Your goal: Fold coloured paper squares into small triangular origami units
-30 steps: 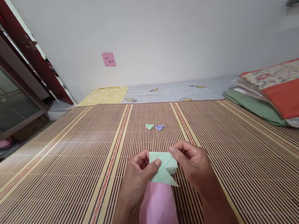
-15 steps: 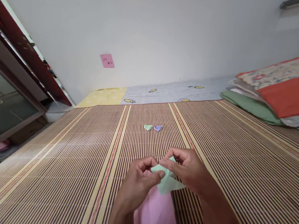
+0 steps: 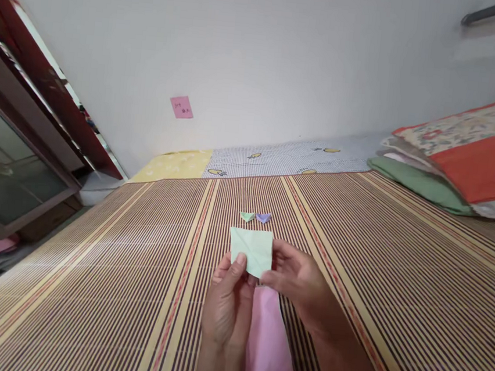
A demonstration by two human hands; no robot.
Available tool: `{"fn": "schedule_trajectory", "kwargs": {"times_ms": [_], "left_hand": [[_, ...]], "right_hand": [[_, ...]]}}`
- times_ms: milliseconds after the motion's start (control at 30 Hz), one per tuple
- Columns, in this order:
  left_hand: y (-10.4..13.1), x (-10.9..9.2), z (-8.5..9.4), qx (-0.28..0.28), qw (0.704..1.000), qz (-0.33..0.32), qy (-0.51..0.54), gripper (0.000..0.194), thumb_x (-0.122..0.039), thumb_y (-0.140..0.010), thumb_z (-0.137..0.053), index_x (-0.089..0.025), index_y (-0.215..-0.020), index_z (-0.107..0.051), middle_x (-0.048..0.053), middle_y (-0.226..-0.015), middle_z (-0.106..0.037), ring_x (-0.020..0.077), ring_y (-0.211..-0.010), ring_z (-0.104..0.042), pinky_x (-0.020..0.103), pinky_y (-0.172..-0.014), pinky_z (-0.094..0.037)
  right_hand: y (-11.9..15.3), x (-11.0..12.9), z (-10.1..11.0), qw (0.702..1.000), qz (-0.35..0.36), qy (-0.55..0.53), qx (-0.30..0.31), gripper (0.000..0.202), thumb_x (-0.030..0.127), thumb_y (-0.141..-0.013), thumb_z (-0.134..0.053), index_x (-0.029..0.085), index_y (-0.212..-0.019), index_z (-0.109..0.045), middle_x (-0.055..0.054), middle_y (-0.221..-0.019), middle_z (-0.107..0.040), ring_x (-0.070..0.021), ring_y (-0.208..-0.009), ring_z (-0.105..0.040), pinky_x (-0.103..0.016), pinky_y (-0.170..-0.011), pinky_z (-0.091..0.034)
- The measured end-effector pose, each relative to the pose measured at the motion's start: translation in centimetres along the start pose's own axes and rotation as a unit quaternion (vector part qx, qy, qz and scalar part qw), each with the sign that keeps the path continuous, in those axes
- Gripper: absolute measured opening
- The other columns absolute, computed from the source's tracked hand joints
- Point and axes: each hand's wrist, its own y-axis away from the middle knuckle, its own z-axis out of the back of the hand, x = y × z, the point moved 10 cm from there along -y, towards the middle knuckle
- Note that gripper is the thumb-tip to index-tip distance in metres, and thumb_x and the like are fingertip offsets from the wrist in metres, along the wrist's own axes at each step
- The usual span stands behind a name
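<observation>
A pale green square of paper (image 3: 252, 247) with crease lines is held up in front of me. My left hand (image 3: 227, 300) grips its lower left, thumb on the face and fingers behind. At its right edge is my right hand (image 3: 296, 272), thumb near the lower right corner and fingers along the side, pinching it. Beneath my hands a pink sheet of paper (image 3: 271, 345) lies on the striped mat, partly covered by my left hand. Farther out sit two small folded paper pieces, one green (image 3: 247, 216) and one purple (image 3: 263, 217).
The striped bamboo mat (image 3: 110, 289) spreads over the surface up to a patterned cloth (image 3: 272, 156) along the wall. Folded bedding (image 3: 463, 165) is piled at the right. A pink note (image 3: 181, 107) is stuck on the wall. A glass-panelled cabinet (image 3: 13, 163) stands at the left.
The green paper, earlier folded with a pointed flap, now shows as a flat square, raised farther from me. My left hand has turned to hold it from below; my right has shifted to its edge.
</observation>
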Motion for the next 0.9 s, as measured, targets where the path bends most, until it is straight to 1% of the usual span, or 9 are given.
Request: {"fn": "schedule_trajectory", "kwargs": {"times_ms": [133,300,400,500,567,633,700,800,900], "left_hand": [[0.2,0.9,-0.9,0.041,0.999,0.020,0.001,0.024,-0.021,-0.064,-0.091,-0.016,-0.080,-0.073,0.004,-0.084,-0.074,0.0161,-0.084,-0.069,0.025,-0.075,-0.054],[0.3,0.7,-1.7,0.112,0.985,-0.002,-0.134,0.019,-0.023,-0.069,-0.089,-0.014,-0.079,-0.076,0.000,-0.072,-0.067,0.0089,-0.063,-0.054,0.020,-0.062,-0.044],[0.2,-0.7,-1.4,0.106,0.957,-0.051,-0.266,0.020,-0.028,-0.076,-0.085,-0.015,-0.087,-0.075,0.003,-0.079,-0.070,0.0123,-0.071,-0.059,0.023,-0.068,-0.047],[0.5,-2.7,-0.6,0.056,0.938,-0.091,-0.331,0.037,-0.033,-0.082,-0.081,-0.017,-0.114,-0.069,0.005,-0.086,-0.072,0.0164,-0.077,-0.064,0.026,-0.069,-0.050],[0.9,-2.7,-0.8,0.078,0.945,-0.058,-0.314,0.050,-0.036,-0.089,-0.074,-0.019,-0.134,-0.060,0.006,-0.090,-0.073,0.0173,-0.078,-0.067,0.029,-0.072,-0.053],[1.2,-2.3,-1.1,0.115,0.955,-0.021,-0.273,0.055,-0.034,-0.090,-0.073,-0.022,-0.141,-0.056,0.006,-0.092,-0.073,0.0174,-0.081,-0.068,0.032,-0.078,-0.055],[1.3,-2.2,-1.2,0.142,0.962,0.004,-0.232,0.049,-0.030,-0.089,-0.075,-0.022,-0.136,-0.062,0.004,-0.088,-0.072,0.0163,-0.082,-0.068,0.032,-0.082,-0.056],[0.9,-2.3,-0.8,0.168,0.968,0.024,-0.183,0.028,-0.033,-0.089,-0.075,-0.016,-0.112,-0.076,0.005,-0.084,-0.072,0.0145,-0.079,-0.067,0.026,-0.076,-0.056],[0.1,-3.0,0.1,0.145,0.977,0.012,-0.157,0.029,-0.040,-0.087,-0.076,-0.013,-0.095,-0.081,0.007,-0.083,-0.074,0.0134,-0.075,-0.067,0.022,-0.068,-0.055]], "right_hand": [[0.7,1.3,0.3,0.993,0.031,0.080,-0.082,0.019,0.036,-0.087,-0.074,0.019,-0.096,-0.074,-0.005,-0.089,-0.071,-0.0211,-0.083,-0.069,-0.037,-0.079,-0.060],[1.5,4.4,1.1,0.955,0.113,0.254,-0.105,0.016,0.024,-0.091,-0.065,0.019,-0.075,-0.065,-0.001,-0.077,-0.063,-0.0174,-0.073,-0.061,-0.029,-0.064,-0.050],[1.7,6.1,1.2,0.900,0.178,0.379,-0.117,0.018,0.016,-0.091,-0.060,0.019,-0.074,-0.061,-0.001,-0.075,-0.059,-0.0170,-0.070,-0.056,-0.030,-0.063,-0.044],[2.4,7.6,0.5,0.823,0.273,0.480,-0.133,0.015,0.009,-0.092,-0.057,0.017,-0.081,-0.064,-0.004,-0.080,-0.063,-0.0208,-0.079,-0.058,-0.036,-0.074,-0.043],[2.8,7.7,-0.6,0.779,0.316,0.528,-0.122,0.015,0.005,-0.091,-0.056,0.016,-0.084,-0.065,-0.006,-0.082,-0.065,-0.0229,-0.082,-0.059,-0.038,-0.077,-0.041],[2.9,7.3,-1.9,0.756,0.335,0.554,-0.099,0.015,0.004,-0.090,-0.057,0.015,-0.086,-0.066,-0.007,-0.084,-0.067,-0.0239,-0.083,-0.059,-0.039,-0.076,-0.039],[3.1,6.9,-3.0,0.750,0.346,0.558,-0.077,0.015,0.005,-0.093,-0.056,0.015,-0.089,-0.066,-0.008,-0.087,-0.068,-0.0238,-0.083,-0.059,-0.038,-0.075,-0.038],[3.4,6.8,-4.3,0.748,0.366,0.549,-0.061,0.015,0.009,-0.098,-0.056,0.016,-0.089,-0.066,-0.006,-0.088,-0.068,-0.0225,-0.083,-0.058,-0.038,-0.075,-0.038],[3.5,6.6,-5.1,0.745,0.370,0.552,-0.053,0.016,0.011,-0.099,-0.056,0.016,-0.088,-0.067,-0.006,-0.088,-0.068,-0.0226,-0.084,-0.057,-0.038,-0.076,-0.038]]}}
